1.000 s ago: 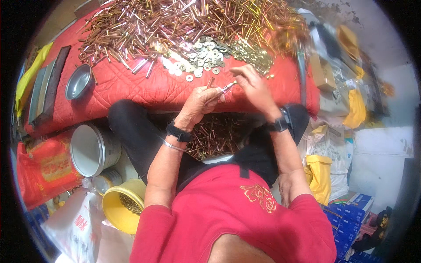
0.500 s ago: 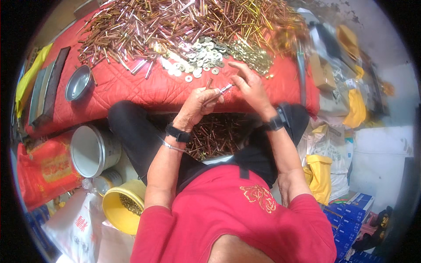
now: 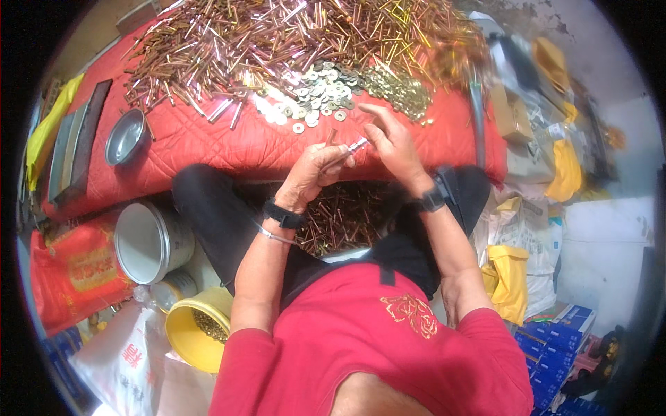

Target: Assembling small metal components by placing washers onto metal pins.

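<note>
My left hand (image 3: 313, 172) is closed round slim copper-coloured metal rods; one rod (image 3: 357, 145) points to the upper right with a shiny silvery tip, and another (image 3: 331, 134) sticks up between thumb and fingers. Beside that silvery tip, my right hand (image 3: 395, 144) has its fingers apart and the index finger stretched toward the washers; I see nothing held in it. Ahead on a red quilted cover (image 3: 229, 154) lie flat round washers (image 3: 326, 93), small brass-coloured pieces (image 3: 402, 93) and a big heap of copper-coloured rods (image 3: 277, 41).
More rods (image 3: 340, 215) lie below my hands between my legs. A metal bowl (image 3: 126, 136) rests on the cover at left. Left of me stand a grey bucket (image 3: 142, 243) and a yellow bucket (image 3: 187, 336) holding small pieces. Blue boxes (image 3: 555, 353) are stacked at lower right.
My right hand has shifted slightly left and down beside the rod's silvery tip. My left hand keeps its hold with hardly any movement.
</note>
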